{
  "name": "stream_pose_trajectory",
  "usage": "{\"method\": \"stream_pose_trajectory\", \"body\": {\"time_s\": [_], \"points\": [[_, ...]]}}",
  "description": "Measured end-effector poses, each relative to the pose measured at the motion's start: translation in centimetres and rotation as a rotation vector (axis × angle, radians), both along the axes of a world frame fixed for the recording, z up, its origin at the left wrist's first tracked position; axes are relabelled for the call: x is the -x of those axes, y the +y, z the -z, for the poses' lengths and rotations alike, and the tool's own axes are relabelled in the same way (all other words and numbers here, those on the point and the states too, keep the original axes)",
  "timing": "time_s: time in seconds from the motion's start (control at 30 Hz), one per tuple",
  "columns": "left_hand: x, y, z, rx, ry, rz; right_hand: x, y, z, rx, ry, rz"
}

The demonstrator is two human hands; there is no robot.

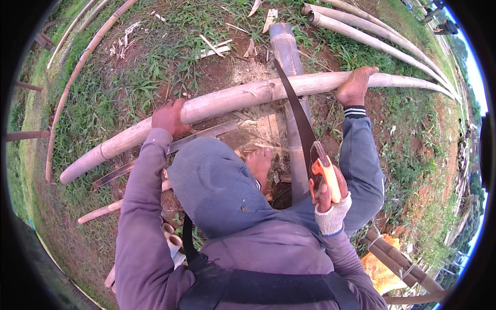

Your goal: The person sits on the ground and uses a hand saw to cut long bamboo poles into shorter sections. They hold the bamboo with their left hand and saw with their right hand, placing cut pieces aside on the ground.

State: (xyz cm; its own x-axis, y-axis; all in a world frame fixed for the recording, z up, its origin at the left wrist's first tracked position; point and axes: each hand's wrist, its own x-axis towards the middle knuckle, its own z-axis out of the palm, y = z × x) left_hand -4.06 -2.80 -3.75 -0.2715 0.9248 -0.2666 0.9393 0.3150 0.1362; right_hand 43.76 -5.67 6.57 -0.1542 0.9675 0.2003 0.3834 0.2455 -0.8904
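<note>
A long pale bamboo pole point(243, 98) runs across the middle of the frame, from lower left to upper right, resting on a thicker bamboo post point(289, 57) lying beneath it. The left hand point(168, 118) clamps over the pole left of centre. The right hand point(328, 194), at centre right, is wrapped tight around the orange handle of a handsaw point(299, 119), whose dark blade meets the pole's lower edge. A bare foot point(355, 85) presses the pole further right. Open grass and bare soil lie in the upper left.
</note>
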Motion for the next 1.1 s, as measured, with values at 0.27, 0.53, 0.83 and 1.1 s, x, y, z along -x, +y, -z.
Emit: {"method": "stream_pose_trajectory", "body": {"time_s": [0.27, 0.53, 0.83, 1.1], "points": [[-0.8, 2.7, -0.1, -0.075, -0.012, 0.007, 7.1, 12.4, 2.3, -0.053, 0.033, 0.071], [-0.3, 1.7, 0.2, -0.083, 0.006, -0.006, -2.0, -1.5, 0.1, 0.069, 0.021, 0.002], [-0.8, 2.7, 0.2, -0.116, 0.028, 0.023, 7.1, 12.7, 2.2, -0.12, 0.008, 0.055], [-1.1, 1.6, -0.4, -0.026, 0.038, -0.032, -5.5, -4.0, 1.4, 0.069, -0.015, -0.04]]}}
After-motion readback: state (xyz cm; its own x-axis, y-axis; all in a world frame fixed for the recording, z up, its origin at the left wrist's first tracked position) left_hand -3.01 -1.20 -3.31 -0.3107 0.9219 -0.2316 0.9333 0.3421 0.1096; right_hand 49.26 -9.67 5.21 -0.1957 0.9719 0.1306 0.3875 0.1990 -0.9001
